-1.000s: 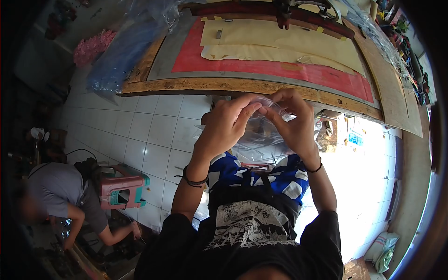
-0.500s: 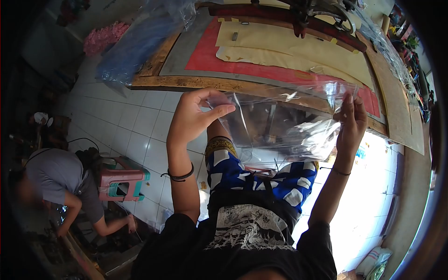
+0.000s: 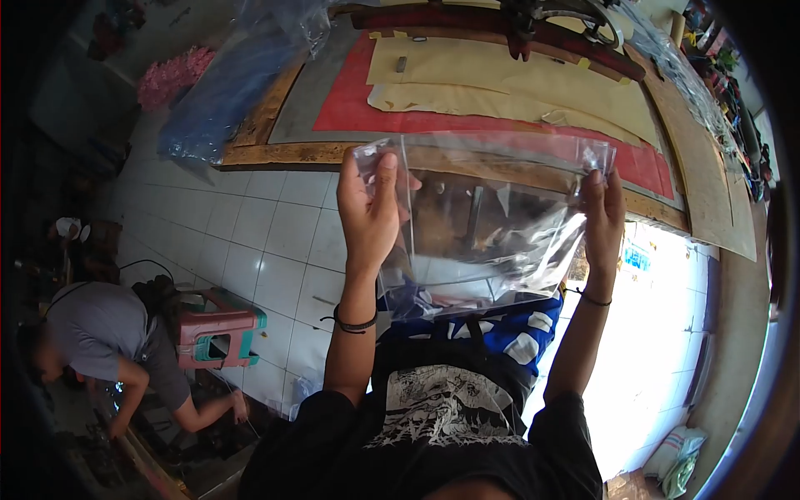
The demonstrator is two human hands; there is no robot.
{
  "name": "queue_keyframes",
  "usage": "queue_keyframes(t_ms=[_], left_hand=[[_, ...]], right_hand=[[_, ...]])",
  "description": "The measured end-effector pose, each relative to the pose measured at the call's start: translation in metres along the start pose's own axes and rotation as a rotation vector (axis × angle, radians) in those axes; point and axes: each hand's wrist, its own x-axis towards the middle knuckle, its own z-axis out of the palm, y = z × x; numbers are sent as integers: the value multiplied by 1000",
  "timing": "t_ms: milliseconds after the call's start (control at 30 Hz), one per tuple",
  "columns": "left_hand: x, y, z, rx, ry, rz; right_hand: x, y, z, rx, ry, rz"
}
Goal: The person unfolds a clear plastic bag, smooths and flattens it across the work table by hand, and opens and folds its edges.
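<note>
A clear plastic sheet or bag [image 3: 492,225] is stretched between my hands, above my lap and in front of the table's near edge. Its left upper corner is gripped by my left hand [image 3: 372,204], thumb on the near face and some fingers behind the film. My right hand [image 3: 603,217] pinches the upper right corner between thumb and fingers. Through the film, the wooden table edge and part of my blue and white shorts [image 3: 521,337] show.
Ahead stands a wood-edged table [image 3: 292,155] with red and cream sheets and a dark metal bar [image 3: 492,37]. Blue plastic film [image 3: 204,117] hangs at its left. A co-worker [image 3: 108,333] bends beside stacked stools [image 3: 218,329] at lower left.
The plastic, bunched between my close hands a second ago, is now spread wide and hangs lower over my lap. My left hand has turned more upright and moved right since half a second ago.
</note>
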Motion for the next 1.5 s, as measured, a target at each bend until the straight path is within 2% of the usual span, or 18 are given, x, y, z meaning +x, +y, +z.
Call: queue_keyframes(t_ms=[67,133,200,300,400,433,533,600,700,800,867,967,1067,1133,1267,1367,1467,1500], left_hand=[[5,-6,2,24,83,44],[11,-12,-5,10,121,49],[15,-15,-10,7,164,70],[28,-18,-17,27,186,102],[39,-13,-25,71,139,127],[45,-7,-22,82,136,145],[71,0,-21,146,132,234],[98,-6,-28,247,140,317],[116,13,-21,298,52,164],[140,11,-24,574,62,219],[155,-6,-38,921,41,456],[123,21,-20,1225,-36,553],[92,47,12,1168,-489,664],[80,39,37,1018,-738,727],[105,-14,80,967,-910,938],[121,-55,90,1029,-957,920],[121,-63,89,982,-834,1025],[123,-59,89,975,-925,945]], right_hand=[[-2,4,-3,58,-196,-48],[-9,12,-9,37,-298,-36],[-21,10,-12,-121,-426,60],[-33,32,-13,-105,-364,268],[-32,25,-16,-88,-334,258],[-33,22,-11,15,-293,203],[-30,14,-18,-185,-418,55],[-26,12,-21,-185,-425,160],[-20,-13,-13,-100,-318,147],[-3,-19,-8,-153,-352,122],[7,-11,-9,-212,-411,74],[11,-12,-6,-258,-432,127],[4,-19,-8,-228,-426,155],[4,-19,-10,-270,-459,224],[-3,-13,-6,-308,-477,224],[-20,-6,-6,-207,-343,249],[-43,9,-7,-127,-316,260],[-54,10,-8,-100,-296,297]])
